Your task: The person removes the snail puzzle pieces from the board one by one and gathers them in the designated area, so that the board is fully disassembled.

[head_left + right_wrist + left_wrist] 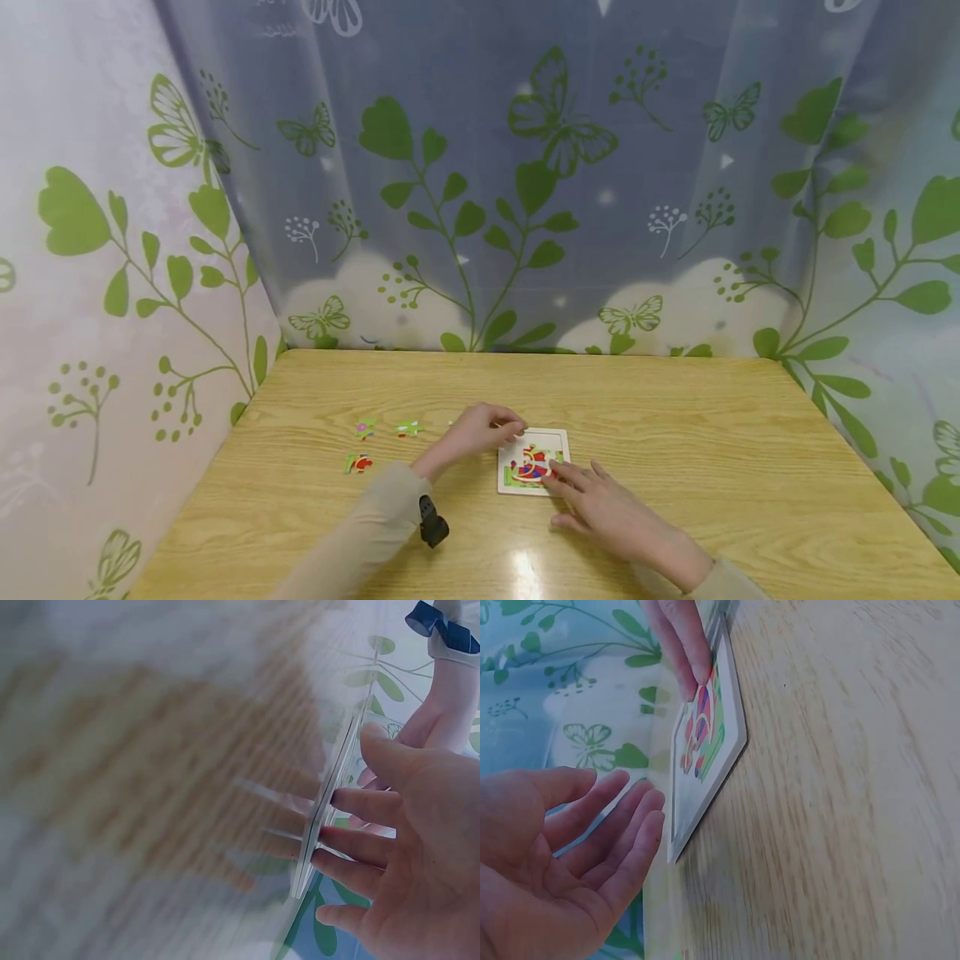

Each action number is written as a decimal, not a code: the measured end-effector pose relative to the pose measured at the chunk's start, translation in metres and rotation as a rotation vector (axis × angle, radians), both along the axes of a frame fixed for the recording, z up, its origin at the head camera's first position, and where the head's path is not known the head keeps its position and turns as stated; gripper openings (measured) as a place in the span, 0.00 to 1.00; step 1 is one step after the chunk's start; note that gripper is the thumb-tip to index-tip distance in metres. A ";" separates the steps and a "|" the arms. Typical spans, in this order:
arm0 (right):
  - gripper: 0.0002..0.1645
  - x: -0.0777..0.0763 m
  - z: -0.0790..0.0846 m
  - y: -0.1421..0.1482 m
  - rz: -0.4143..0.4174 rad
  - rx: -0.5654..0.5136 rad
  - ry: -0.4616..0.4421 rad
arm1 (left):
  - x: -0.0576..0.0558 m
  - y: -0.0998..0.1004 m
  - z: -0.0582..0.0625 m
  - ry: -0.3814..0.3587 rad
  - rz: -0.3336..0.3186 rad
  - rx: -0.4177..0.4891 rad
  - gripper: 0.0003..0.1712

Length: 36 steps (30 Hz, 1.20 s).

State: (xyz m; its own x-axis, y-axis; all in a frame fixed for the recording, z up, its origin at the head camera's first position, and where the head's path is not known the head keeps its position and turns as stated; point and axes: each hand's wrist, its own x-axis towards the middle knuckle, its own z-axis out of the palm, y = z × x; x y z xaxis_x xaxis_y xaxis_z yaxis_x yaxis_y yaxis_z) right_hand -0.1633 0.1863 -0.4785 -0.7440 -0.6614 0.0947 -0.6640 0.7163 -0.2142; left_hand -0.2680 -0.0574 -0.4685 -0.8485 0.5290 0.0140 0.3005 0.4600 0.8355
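A square puzzle tray [551, 438] with a white frame lies on the table. Red, blue and green puzzle pieces [531, 471] fill its lower part, while its upper part shows bare white. My left hand [478, 429] hovers by the tray's upper left corner. In the left wrist view its fingers [634, 847] are loosely bent and hold nothing. My right hand [611, 510] reaches in from the right, its fingertips resting on the pieces at the tray's right side. From the right wrist, its fingers [360, 840] look nearly straight and spread at the tray's edge.
Loose puzzle pieces lie to the left on the wooden table [675, 417]: one with a pink spot [365, 427], a green and white one [408, 428], and a red and green one [360, 463]. A patterned curtain [480, 208] stands behind the table. A black band [432, 522] circles the left sleeve.
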 end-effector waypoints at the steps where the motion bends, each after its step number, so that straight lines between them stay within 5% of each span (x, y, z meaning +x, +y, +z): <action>1: 0.33 0.000 0.000 0.000 0.003 0.003 0.007 | 0.000 0.002 -0.001 0.004 -0.004 -0.011 0.15; 10: 0.35 0.001 -0.002 -0.001 0.017 0.021 0.048 | 0.004 0.012 -0.003 0.019 -0.068 -0.117 0.15; 18: 0.34 0.001 -0.002 -0.001 0.014 0.026 0.030 | 0.006 0.018 -0.003 0.029 -0.063 -0.163 0.15; 36: 0.33 0.001 -0.001 -0.002 0.012 0.058 0.089 | 0.008 0.026 0.003 0.017 -0.016 -0.122 0.14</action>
